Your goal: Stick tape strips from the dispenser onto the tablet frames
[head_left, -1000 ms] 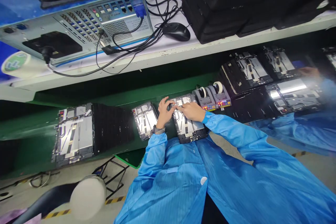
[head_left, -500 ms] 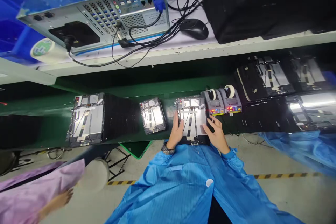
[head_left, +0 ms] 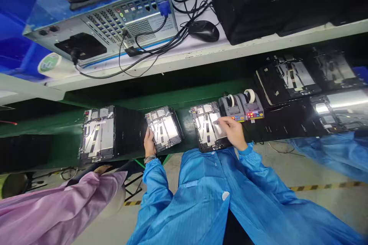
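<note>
Head view: our left hand (head_left: 148,143) pinches the near edge of a tablet panel (head_left: 164,128), and our right hand (head_left: 233,130) lies flat, fingers together, on the next panel (head_left: 207,126), both on the green belt (head_left: 161,101). Tape strips (head_left: 207,130) already cross both panels; tape dispensers (head_left: 240,106) stand just beside.

At your twelve o'clock, a white shelf (head_left: 201,55) carries a desktop computer case (head_left: 115,26) and black bags (head_left: 281,4); at four o'clock, yellow-and-black hazard tape (head_left: 324,187) crosses the grey floor (head_left: 324,214).
</note>
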Demonstrator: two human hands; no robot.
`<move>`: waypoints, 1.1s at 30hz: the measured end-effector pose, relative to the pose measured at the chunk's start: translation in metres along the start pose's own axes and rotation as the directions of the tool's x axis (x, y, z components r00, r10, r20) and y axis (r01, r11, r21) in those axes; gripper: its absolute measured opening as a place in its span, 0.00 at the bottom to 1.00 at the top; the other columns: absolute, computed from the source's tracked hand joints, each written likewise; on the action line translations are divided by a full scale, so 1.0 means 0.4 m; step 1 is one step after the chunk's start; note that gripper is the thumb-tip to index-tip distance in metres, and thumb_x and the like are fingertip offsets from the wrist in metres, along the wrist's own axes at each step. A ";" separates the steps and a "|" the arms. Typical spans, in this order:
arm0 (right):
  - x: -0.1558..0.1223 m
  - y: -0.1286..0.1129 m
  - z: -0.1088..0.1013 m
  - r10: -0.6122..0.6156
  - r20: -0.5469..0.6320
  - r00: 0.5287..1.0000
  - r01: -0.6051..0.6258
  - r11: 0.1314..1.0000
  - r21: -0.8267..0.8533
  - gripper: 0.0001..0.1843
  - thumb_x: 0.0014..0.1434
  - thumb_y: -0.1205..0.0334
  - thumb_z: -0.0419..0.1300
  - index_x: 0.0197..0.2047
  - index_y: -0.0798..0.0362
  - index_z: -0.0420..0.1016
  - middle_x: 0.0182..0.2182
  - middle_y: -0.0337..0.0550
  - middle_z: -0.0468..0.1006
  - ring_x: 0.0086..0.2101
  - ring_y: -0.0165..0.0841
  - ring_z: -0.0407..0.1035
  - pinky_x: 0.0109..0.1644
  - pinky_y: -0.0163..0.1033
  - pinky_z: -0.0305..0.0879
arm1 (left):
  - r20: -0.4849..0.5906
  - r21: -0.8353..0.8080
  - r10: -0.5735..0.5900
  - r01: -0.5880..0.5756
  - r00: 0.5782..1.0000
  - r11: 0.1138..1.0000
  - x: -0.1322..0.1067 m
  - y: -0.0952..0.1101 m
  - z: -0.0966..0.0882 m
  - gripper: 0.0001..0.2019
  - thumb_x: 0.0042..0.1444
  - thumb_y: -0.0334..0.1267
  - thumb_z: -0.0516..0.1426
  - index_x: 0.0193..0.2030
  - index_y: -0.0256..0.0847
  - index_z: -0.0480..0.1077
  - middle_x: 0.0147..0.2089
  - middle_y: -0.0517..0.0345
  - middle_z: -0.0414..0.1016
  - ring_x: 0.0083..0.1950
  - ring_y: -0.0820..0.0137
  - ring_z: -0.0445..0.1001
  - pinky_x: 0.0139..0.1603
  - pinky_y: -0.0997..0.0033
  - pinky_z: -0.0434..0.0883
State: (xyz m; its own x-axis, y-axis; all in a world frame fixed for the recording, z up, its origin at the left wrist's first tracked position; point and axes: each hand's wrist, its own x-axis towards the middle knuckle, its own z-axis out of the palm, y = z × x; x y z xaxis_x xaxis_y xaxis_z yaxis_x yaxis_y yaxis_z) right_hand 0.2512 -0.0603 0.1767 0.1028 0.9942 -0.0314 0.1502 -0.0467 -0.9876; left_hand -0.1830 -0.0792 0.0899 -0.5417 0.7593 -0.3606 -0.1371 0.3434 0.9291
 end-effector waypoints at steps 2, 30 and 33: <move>0.006 0.101 -0.092 0.099 -0.209 0.973 -0.095 0.995 0.031 0.15 0.63 0.49 0.65 0.41 0.52 0.84 0.38 0.46 0.84 0.42 0.40 0.78 0.53 0.49 0.72 | 0.013 -0.017 -0.028 0.028 1.000 0.999 0.028 -0.026 0.001 0.32 0.63 0.45 0.63 0.72 0.41 0.66 0.73 0.50 0.68 0.73 0.59 0.67 0.75 0.56 0.63; 0.037 0.504 -0.336 0.613 -0.692 0.382 -0.462 0.775 0.432 0.06 0.51 0.65 0.65 0.33 0.55 0.74 0.25 0.36 0.78 0.26 0.26 0.71 0.23 0.26 0.59 | -0.152 0.539 0.478 -0.333 0.865 0.774 0.035 -0.001 0.045 0.21 0.61 0.44 0.60 0.58 0.37 0.76 0.56 0.49 0.75 0.53 0.63 0.76 0.57 0.59 0.74; 0.041 0.511 -0.325 0.626 -0.680 0.382 -0.389 0.776 0.496 0.09 0.50 0.64 0.67 0.35 0.53 0.72 0.27 0.36 0.79 0.27 0.27 0.73 0.25 0.27 0.65 | -0.004 0.502 0.524 -0.452 0.851 0.737 -0.013 0.067 0.142 0.18 0.63 0.43 0.59 0.57 0.40 0.76 0.56 0.50 0.74 0.56 0.63 0.75 0.56 0.60 0.73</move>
State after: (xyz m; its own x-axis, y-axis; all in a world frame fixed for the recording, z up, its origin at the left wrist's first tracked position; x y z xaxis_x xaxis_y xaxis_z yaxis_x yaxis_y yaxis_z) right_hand 0.4112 -0.0660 -0.0055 0.8017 0.2852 -0.5253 -0.4111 -0.3751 -0.8309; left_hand -0.1367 -0.0426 0.1122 -0.5360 0.8247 0.1806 0.5605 0.1877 0.8066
